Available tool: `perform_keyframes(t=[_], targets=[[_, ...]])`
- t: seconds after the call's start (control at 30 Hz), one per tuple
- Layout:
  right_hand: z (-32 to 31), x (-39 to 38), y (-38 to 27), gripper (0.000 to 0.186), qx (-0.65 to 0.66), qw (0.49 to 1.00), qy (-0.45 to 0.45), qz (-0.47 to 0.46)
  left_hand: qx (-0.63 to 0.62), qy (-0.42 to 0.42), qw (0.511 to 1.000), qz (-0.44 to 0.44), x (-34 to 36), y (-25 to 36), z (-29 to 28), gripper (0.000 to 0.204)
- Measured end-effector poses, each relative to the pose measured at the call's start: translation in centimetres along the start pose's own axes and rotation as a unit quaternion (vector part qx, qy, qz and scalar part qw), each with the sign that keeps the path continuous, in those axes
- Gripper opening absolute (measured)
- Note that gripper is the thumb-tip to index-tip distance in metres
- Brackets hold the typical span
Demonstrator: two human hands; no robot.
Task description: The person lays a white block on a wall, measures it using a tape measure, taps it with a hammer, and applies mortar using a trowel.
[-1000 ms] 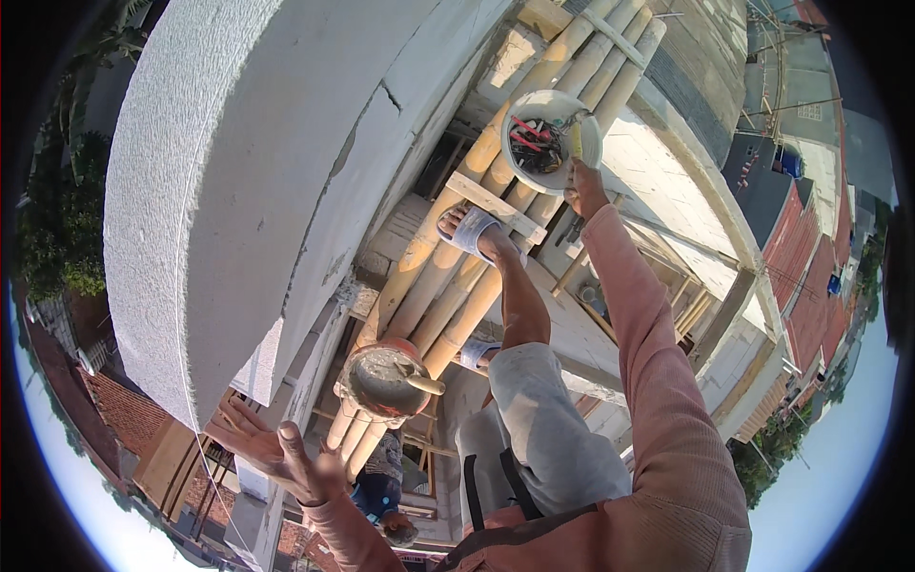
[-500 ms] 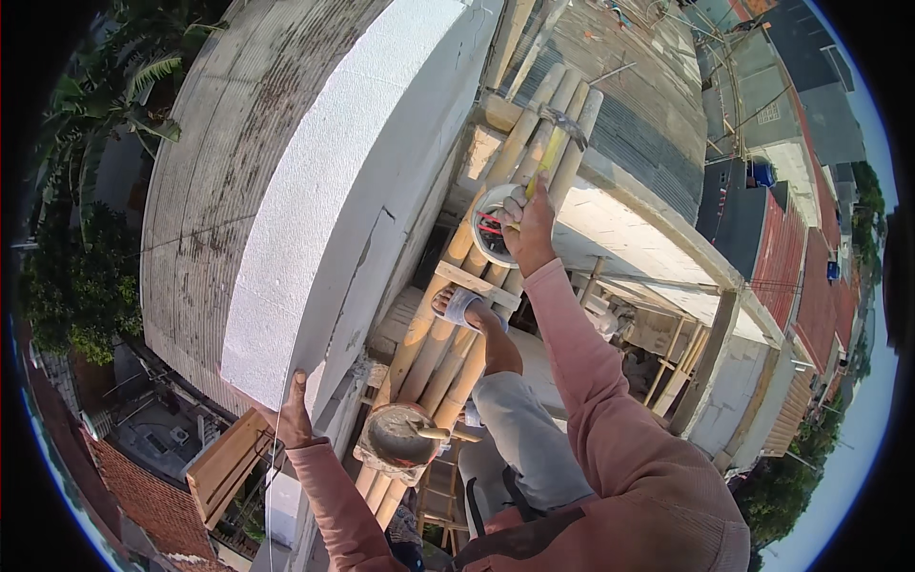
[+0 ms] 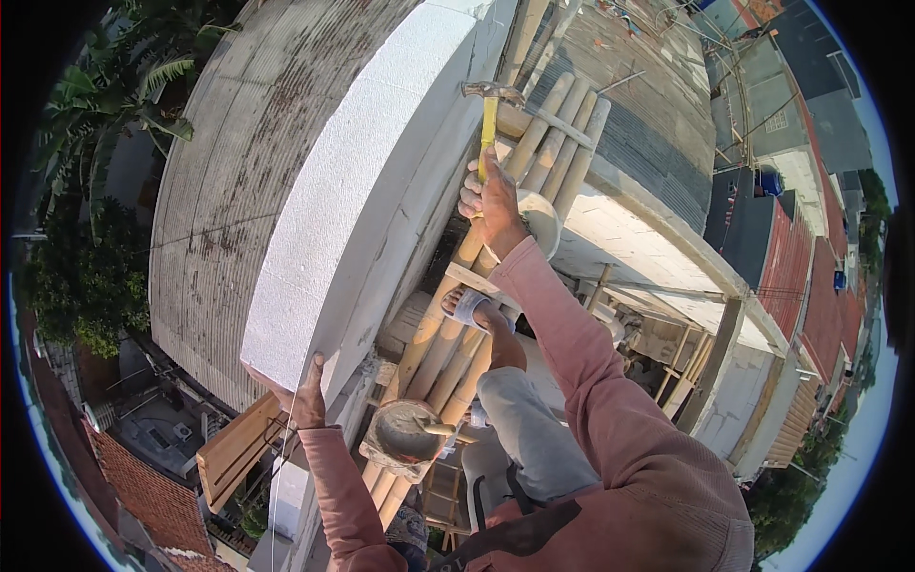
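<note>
so the right hand (image 3: 496,205) is wrapped tight round the yellow handle of a hammer (image 3: 489,119), fingers closed, with the metal head up top. that head shows against the inner side of the white wall (image 3: 353,162), toward its far end. can't tell if it's touching or just hanging over it. the left hand (image 3: 303,391) is spread at the wall's near end, thumb on the inner face and fingers round the other side of the corner.

what's different: a second ago the hammer was over the bucket (image 3: 543,224) and the left hand was open in the air off the wall's corner. now the hammer is clear of the bucket and swung left to the wall, and the left hand is on it. to me that means both hands are at the wall, one with the tool, one steadying or feeling the end.

further out, a string (image 3: 276,496) runs down from the wall's near corner. just right of the wall are the bamboo poles (image 3: 448,367) with a sandaled foot (image 3: 467,307) on them. the bucket is right of the wall too, partly behind the right hand. a bowl of mortar (image 3: 400,434) sits on the poles, right of the wall's near end. left of the wall there's a corrugated roof (image 3: 229,191).
</note>
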State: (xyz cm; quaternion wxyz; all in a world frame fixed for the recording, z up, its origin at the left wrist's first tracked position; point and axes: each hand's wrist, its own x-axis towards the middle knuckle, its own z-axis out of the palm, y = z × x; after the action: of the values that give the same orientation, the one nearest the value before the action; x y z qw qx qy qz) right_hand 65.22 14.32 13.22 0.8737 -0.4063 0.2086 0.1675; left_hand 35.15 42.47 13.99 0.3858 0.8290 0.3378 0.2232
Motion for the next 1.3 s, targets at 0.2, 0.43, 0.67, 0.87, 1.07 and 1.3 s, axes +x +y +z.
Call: perform_keyframes(t=[0.2,0.43,0.67,0.87,1.07,1.3], targets=[[1.5,-6.4,-7.1,0.052,-0.248,0.937,0.063,-0.239,-0.056,-0.027,0.998,-0.01,-0.1,1.3,0.5,0.129],[8.1,-5.2,-16.2,0.041,-0.536,0.574,0.011,-0.619,-0.062,-0.024,0.997,-0.028,0.1,1.8,-0.1,0.136],[8.8,-5.4,-16.9,0.059,-0.744,0.595,-0.024,-0.304,-0.075,-0.028,0.996,-0.045,0.5,2.1,0.2,0.14],[5.6,-3.8,-14.6,0.047,-0.766,0.47,-0.074,-0.432,-0.059,-0.035,0.997,-0.041,0.5,2.2,0.6,0.143],[7.1,-6.4,-13.7,0.046,-0.746,0.52,-0.065,-0.41,-0.006,-0.052,0.998,-0.025,0.3,1.9,0.2,0.149],[8.4,-6.2,-13.3,0.049,-0.784,0.566,-0.073,-0.244,0.003,-0.048,0.999,-0.01,0.7,1.6,0.2,0.15]])
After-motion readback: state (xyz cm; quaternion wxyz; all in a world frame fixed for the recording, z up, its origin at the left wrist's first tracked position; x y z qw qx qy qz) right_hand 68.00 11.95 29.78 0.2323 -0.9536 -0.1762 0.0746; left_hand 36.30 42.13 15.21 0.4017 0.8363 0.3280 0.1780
